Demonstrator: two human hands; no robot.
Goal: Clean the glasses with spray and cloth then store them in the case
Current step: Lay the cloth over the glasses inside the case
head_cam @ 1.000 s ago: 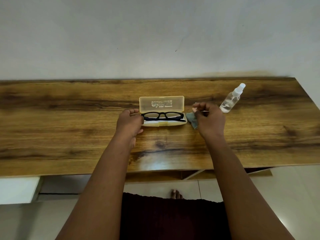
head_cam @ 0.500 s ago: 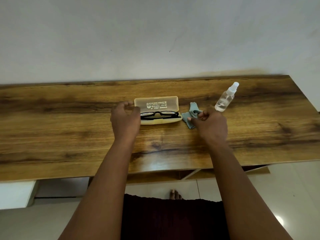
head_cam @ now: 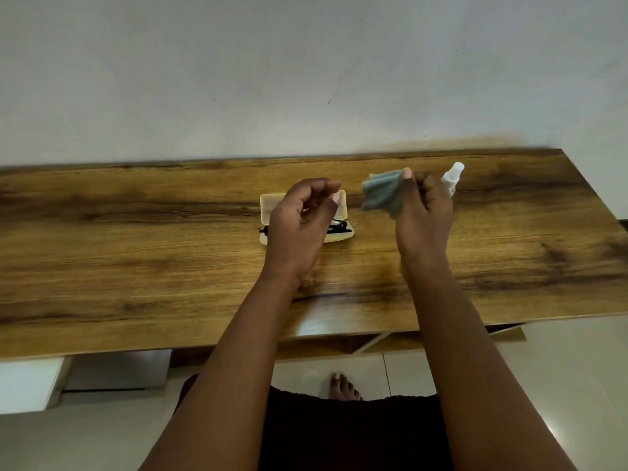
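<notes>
Right hand (head_cam: 423,215) is pinching the blue-grey microfibre cloth (head_cam: 380,195) by one edge, thumb and fingertips clamped on it, cloth hanging bunched up off the wooden table (head_cam: 136,253). Left hand (head_cam: 302,226) is raised over the case, fingers loosely curled, nothing in it that I can see. The black-framed glasses (head_cam: 341,227) lie folded in the open translucent yellow case (head_cam: 268,205), lid tipped up toward the wall; the left hand covers most of the frame, I only see the two ends poking out either side. Long axis of glasses and case runs left-right, parallel to the table's front edge. Case sits directly under and just beyond the left hand, so that hand is clearly the nearer one; the cloth hand is off to the right of the case, apart from it. Spray bottle (head_cam: 453,175) stands just behind the right hand, partly hidden by the knuckles, near the back edge of the table. My read: the glasses are stored, so what's left looks like the cloth and the lid, though I can't tell from here whether the lenses got cleaned. If the cloth goes in too, it has to travel left and down onto the frame, laid along that same left-right axis, and the left hand needs to clear out first. Risk: a bunched cloth stops the lid from closing.
</notes>
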